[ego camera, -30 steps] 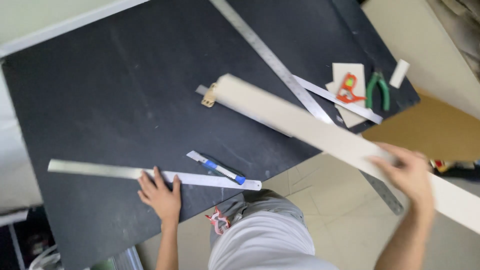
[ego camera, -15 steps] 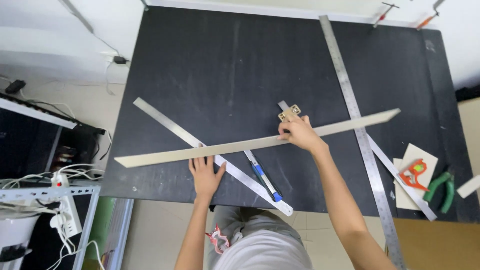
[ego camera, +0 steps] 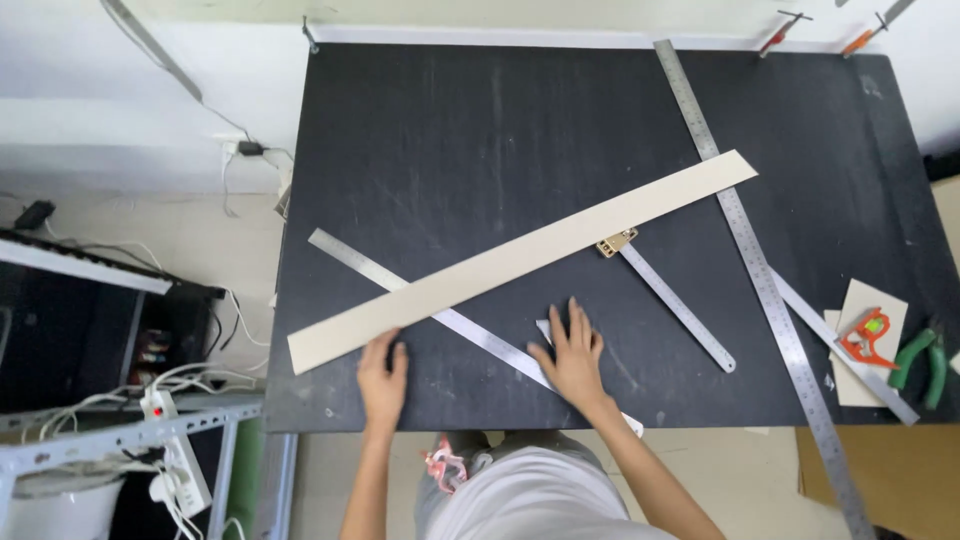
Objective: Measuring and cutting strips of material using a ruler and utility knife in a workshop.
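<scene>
mostly flat work: long pale beige board strip (ego camera: 520,262) lies diagonally across black tabletop (ego camera: 480,130), lower left to upper right. left hand (ego camera: 382,377) touches its lower end, fingers together; right hand (ego camera: 573,358) presses, fingers spread, on slim steel ruler (ego camera: 420,305), hiding part of it. rulers' markings unreadable.

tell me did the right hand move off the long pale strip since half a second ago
Yes. The right hand left the pale strip and now lies flat nearer the black table's front edge, on the slanted steel ruler.
</scene>
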